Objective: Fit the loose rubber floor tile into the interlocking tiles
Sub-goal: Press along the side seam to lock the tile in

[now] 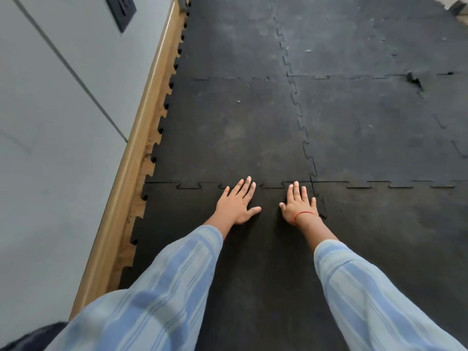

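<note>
A black rubber tile (182, 224) lies nearest me, its toothed far edge meeting the tile beyond (228, 127) along a jigsaw seam (192, 185). My left hand (236, 202) lies flat on the near tile, fingers spread, fingertips reaching the seam. My right hand (300, 205), with a red thread at the wrist, presses flat beside it, close to the corner where several tiles meet. At that corner the near tile's right edge (321, 206) looks slightly raised and rough. Neither hand holds anything.
A grey wall (50, 122) with a wooden skirting board (141, 127) runs along the left; bare wood floor shows between the tile teeth. More interlocked black tiles (367, 127) cover the floor ahead and right. A torn spot (414, 78) marks a far seam.
</note>
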